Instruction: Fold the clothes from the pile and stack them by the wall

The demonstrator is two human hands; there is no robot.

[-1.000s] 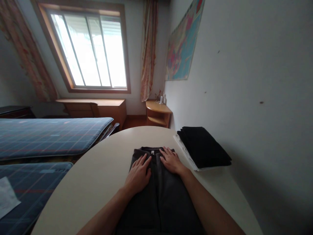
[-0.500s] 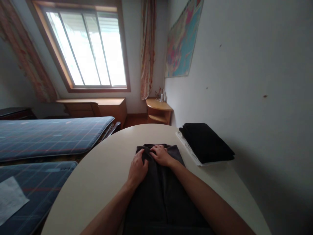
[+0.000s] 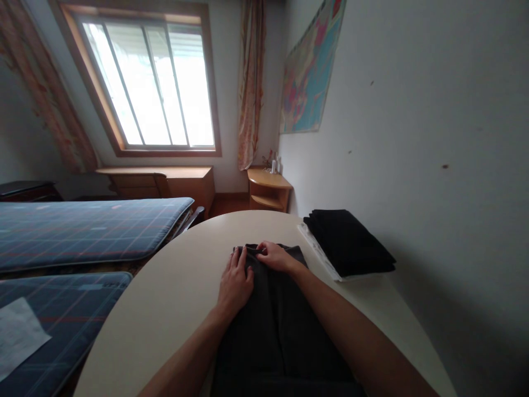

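A dark grey garment (image 3: 276, 336) lies lengthwise on a pale oval table (image 3: 173, 298), its waistband at the far end. My left hand (image 3: 235, 282) lies flat on the left side of the garment near the waistband, fingers together. My right hand (image 3: 276, 256) is curled at the top middle, pinching the fabric of the waistband. Both forearms reach in from the bottom of the view.
A stack of folded black cloth (image 3: 347, 242) sits on white paper at the table's right, by the wall. Two beds with blue plaid covers (image 3: 82, 226) stand on the left. A window, wooden desk (image 3: 165, 182) and corner shelf (image 3: 266, 190) are at the back.
A second ago both hands lay flat and spread on the garment's top. They then moved to the waistband; my right hand closed on the fabric while my left flattened beside it.
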